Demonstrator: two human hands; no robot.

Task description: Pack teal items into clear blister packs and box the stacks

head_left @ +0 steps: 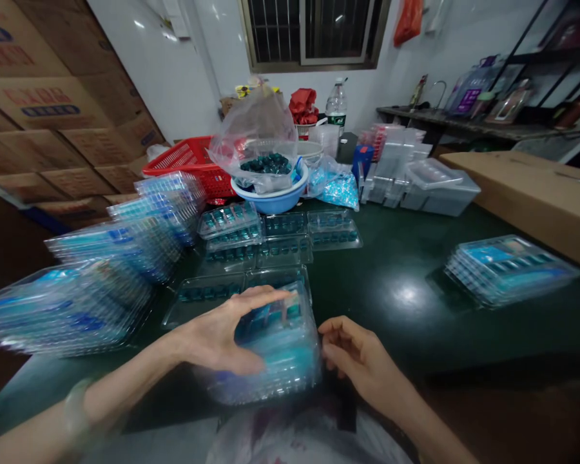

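Observation:
My left hand (pixel 222 335) reaches over a blurred stack of clear plastic blister trays (pixel 275 351) with blue card inserts, its fingers across the top and its thumb low on the near side. My right hand (pixel 355 357) is at the stack's right edge, fingertips against it and fingers slightly apart. Loose clear trays (pixel 280 254) holding small teal items lie in rows just beyond the hands. A long leaning stack of similar trays (pixel 101 303) runs along my left, and another stack (pixel 510 270) lies to the right.
The dark green table (pixel 401 309) holds a blue basin (pixel 270 200) with a plastic bag of teal items, and a red basket (pixel 188 161) behind it. Clear plastic boxes (pixel 435 190) stand at the back right. A cardboard box (pixel 526 200) overlaps the right edge. Cartons (pixel 53 129) are stacked at the left.

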